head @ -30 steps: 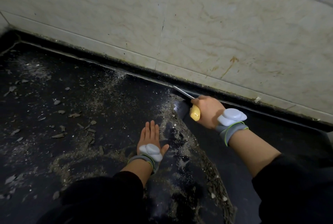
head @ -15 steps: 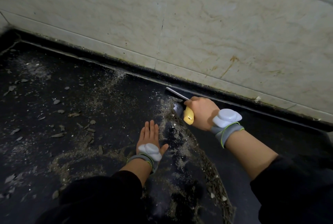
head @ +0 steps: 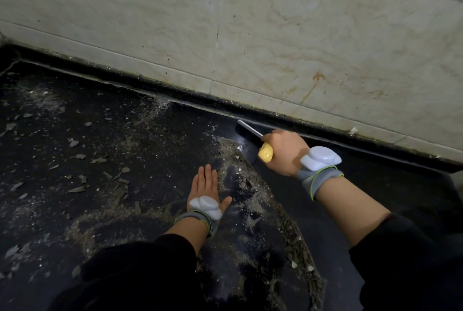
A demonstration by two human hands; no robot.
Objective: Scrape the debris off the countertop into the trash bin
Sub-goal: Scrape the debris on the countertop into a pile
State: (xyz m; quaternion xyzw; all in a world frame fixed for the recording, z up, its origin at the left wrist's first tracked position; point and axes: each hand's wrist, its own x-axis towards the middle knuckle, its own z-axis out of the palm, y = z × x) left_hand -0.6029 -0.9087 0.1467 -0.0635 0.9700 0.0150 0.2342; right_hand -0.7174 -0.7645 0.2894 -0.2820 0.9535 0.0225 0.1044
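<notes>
- The right hand is gripping a scraper in a closed fist, its yellow handle end sticking out below the fist and its metal blade reaching up and left.
- The blade's far edge is lying just beside the dark seam where the surface is meeting the wall.
- The left hand is lying flat on the surface with nothing in it, fingers straight and together and pointing toward the wall, thumb spread out to the right.
- Debris is sitting in a ridge of grey-brown grit and flakes that is running from just left of the blade down toward the near edge, passing right beside the left hand's thumb.
- More flakes and dust are lying scattered over the left part of the surface, well apart from the scraper.
- The stretch of surface to the right of the ridge, under the right forearm, is looking dark and mostly bare.
- Both wrists are wearing grey bands with a white device on top, and black sleeves are covering the arms nearer the camera.
- The wall's pale tiles are showing brown stains above the right hand.
</notes>
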